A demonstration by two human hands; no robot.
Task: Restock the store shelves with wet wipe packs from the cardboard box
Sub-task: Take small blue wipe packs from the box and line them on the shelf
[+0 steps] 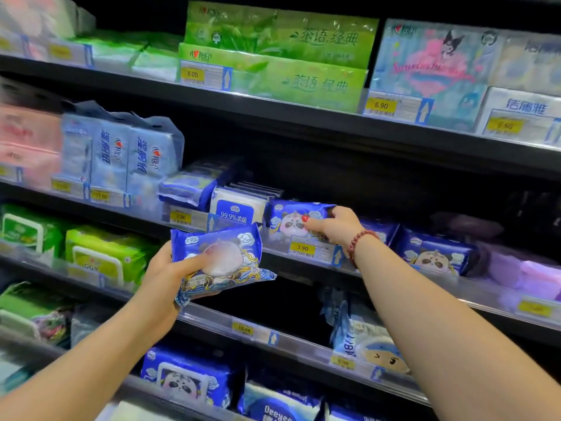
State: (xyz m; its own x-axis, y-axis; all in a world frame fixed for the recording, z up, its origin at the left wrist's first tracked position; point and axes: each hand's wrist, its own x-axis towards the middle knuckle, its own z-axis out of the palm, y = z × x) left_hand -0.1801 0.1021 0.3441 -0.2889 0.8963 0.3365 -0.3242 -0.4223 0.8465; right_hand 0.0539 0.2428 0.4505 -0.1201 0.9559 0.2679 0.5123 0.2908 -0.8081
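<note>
My left hand (165,273) grips a blue wet wipe pack (221,258) with a panda picture, held in the air in front of the middle shelf. My right hand (335,224) reaches onto that shelf (394,276) and pinches a second blue panda pack (291,221) that stands at the shelf's front, above the 3.90 price tag (302,248). More of the same blue panda packs (434,253) lie on the shelf to the right of my right wrist. No cardboard box is in view.
Left of the panda pack stand white-and-blue wipe packs (236,208) and pale blue tissue bundles (121,153). Green tissue packs (273,56) fill the top shelf. Green wipe packs (100,256) sit lower left, and more blue packs (185,378) on the bottom shelf.
</note>
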